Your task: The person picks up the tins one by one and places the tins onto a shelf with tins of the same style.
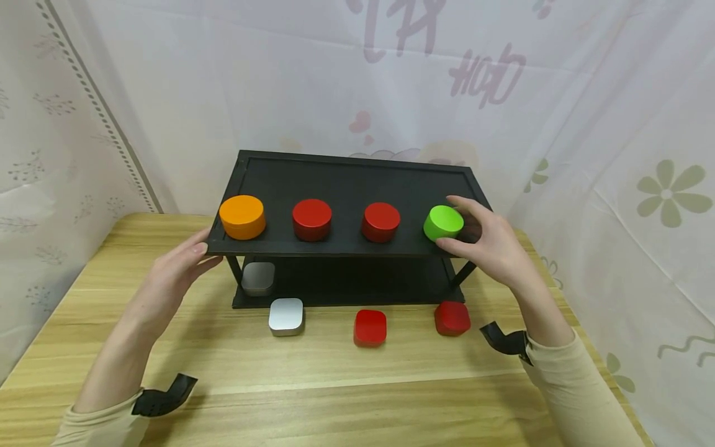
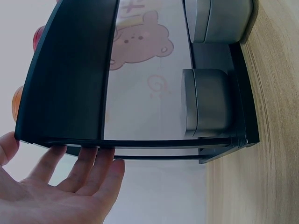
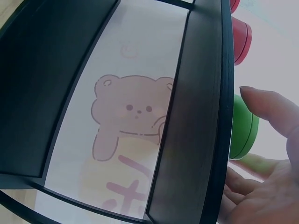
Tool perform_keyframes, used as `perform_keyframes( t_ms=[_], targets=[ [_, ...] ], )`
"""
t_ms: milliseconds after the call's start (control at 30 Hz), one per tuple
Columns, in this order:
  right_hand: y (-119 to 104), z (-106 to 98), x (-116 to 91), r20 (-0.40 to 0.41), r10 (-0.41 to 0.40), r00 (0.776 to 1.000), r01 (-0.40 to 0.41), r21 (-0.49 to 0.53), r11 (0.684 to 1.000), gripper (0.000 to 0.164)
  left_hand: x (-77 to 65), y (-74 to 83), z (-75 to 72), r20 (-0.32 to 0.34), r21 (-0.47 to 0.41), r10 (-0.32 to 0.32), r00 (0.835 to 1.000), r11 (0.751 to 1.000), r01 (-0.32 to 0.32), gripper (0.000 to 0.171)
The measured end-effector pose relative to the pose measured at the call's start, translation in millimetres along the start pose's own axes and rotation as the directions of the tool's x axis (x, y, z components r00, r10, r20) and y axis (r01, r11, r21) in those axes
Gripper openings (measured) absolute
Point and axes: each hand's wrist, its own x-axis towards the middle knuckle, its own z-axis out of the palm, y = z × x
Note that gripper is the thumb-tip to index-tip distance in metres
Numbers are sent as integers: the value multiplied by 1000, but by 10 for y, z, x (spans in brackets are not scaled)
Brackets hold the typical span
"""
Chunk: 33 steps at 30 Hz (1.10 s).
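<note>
Along the front of a black two-tier shelf's (image 1: 357, 180) upper board stand an orange round tin (image 1: 242, 217), two red round tins (image 1: 311, 220) and a green round tin (image 1: 443, 223). My right hand (image 1: 491, 242) holds the green tin between thumb and fingers, at the board's right end. In the right wrist view, the thumb is at one side of the green tin (image 3: 243, 128) and fingers are at the other. My left hand (image 1: 173, 267) touches the upper board's left end. Its fingers (image 2: 100, 170) are fairly straight and spread against that edge in the left wrist view.
A grey square tin (image 1: 258, 279) sits on the lower board at the left. On the wooden table (image 1: 335, 397) before the shelf stand a silver square tin (image 1: 287, 316) and two red square tins (image 1: 370, 328). A printed white curtain (image 1: 167, 81) hangs behind.
</note>
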Motion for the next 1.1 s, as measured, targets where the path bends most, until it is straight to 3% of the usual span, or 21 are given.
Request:
perform_keyframes(
  t_ms=[233,500,700,900,1100],
  targets=[
    [6,7,-104,-18,-39,999,40,63,997,73,2,-14,4,-2,-17,11,1000,1000,-11,44],
    [64,37,-197,-53,-74,996,78,66,995,75,5,-20,-7,2,-5,10,1000,1000,-10,44],
    [78,83,-290,-120,-113,986,123,82,989,76,6,-18,6,-7,-14,5,1000,1000,-5,44],
    [4,154,-418,-238,-172,956,194,70,979,77,3,-19,7,-4,-31,15,1000,999,-16,43],
    [-219,221,-576,-356,-267,896,310,70,948,64,2,-14,3,-3,-18,9,1000,1000,-9,44]
  ],
)
